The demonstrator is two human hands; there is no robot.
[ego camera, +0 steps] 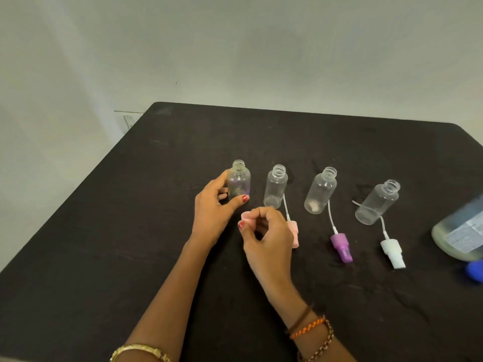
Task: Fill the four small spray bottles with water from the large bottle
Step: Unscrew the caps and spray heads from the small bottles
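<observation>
1. I look down on a counter (130,231) draped in a dark, slightly fuzzy cloth, pushed close to a plain pale wall (235,48); the light is even and nothing else clutters the room that I can see.
2. Four small clear plastic spray bottles stand in a row across the middle, all with their necks open, which I judge is so they can take water one after another.
3. My left hand (211,207) grips the leftmost small clear bottle (239,180), thumb in front and fingers behind, steadying it upright.
4. My right hand (266,231) is curled shut around a pale pink plastic cap piece (245,218), just in front of that bottle; exactly what part it is I cannot tell, since the fingers hide most of it.
5. The second clear bottle (275,186), the third (320,190) and the fourth (376,202) each have a pump head lying just in front, dip tube pointing back toward the bottle: a pink spray head (294,232) partly behind my right hand, a purple spray head (341,246) and a white spray head (392,252). Pairing them this way should keep each head with its own bottle.
6. The large clear water bottle with a printed label (460,228) sits at the right edge, near the fourth bottle, with a blue cap (475,270) beside it; part of it is out of frame.
7. All four small bottles look empty, so I judge pouring has not begun.
</observation>
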